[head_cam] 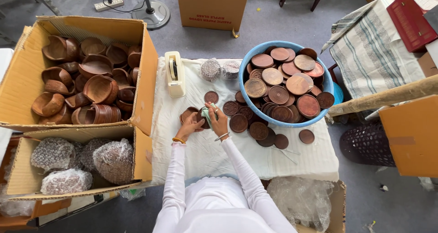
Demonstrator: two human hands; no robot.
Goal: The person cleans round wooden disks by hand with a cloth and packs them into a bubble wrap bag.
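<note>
Landmark: blue basin (243, 92) on the counter (301, 162), heaped with round wooden lids. Left of the basin, two bubble-wrapped bundles (220, 69), then a cream tape dispenser (174, 74). Far left of the basin, a big cardboard box (147, 85) full of wooden bowls; below that one, a second box (142, 155) with bubble-wrapped pieces. Behind the basin, a sealed carton (212, 6), fan base (153, 12), power strip (108, 3). Right of the basin, striped cloth (374, 55), red case (410, 21), dark mesh basket (367, 145).
</note>
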